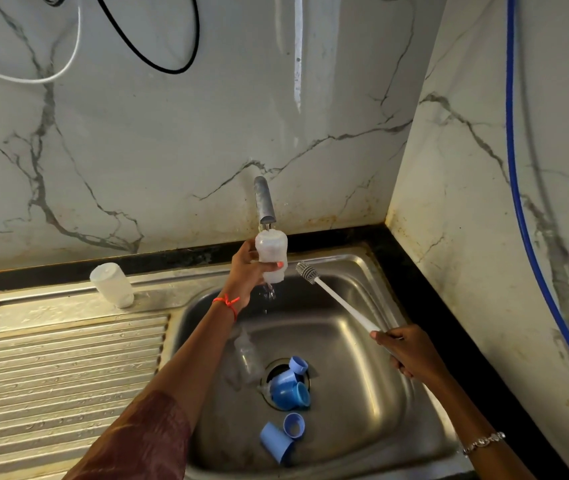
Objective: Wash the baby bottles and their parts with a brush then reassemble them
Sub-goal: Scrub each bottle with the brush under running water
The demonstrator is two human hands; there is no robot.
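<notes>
The sink point(362, 393) is the biggest thing here, and I work over it so that all the water point(269, 291) falls inside. At its left is the drainboard point(61, 368). One bottle point(111, 285) stands there with the mouth down, I think so that it can drip dry. I judge that this one is already washed.

The tap point(264, 202) comes out from the wall point(172, 133) and it is running. My left hand point(246, 271) holds a second bottle point(271, 249) directly under the tap, fingers and thumb curled around its body, so the stream hits it. This looks to me like rinsing.

A third bottle point(246, 358), a clear one, lies on its side on the sink bottom beside the drain point(272, 374), where it waits for its turn.

My right hand point(411, 351) grips the end of the brush point(342, 303), fingers closed around the handle. The brush head is just beside the second bottle and not touching it, kept out of the stream but ready.

Some blue parts point(290, 386) lie over the drain, and two other parts point(278, 441) lie nearer to me. Nothing is reassembled yet, so I judge that much of the task remains.
</notes>
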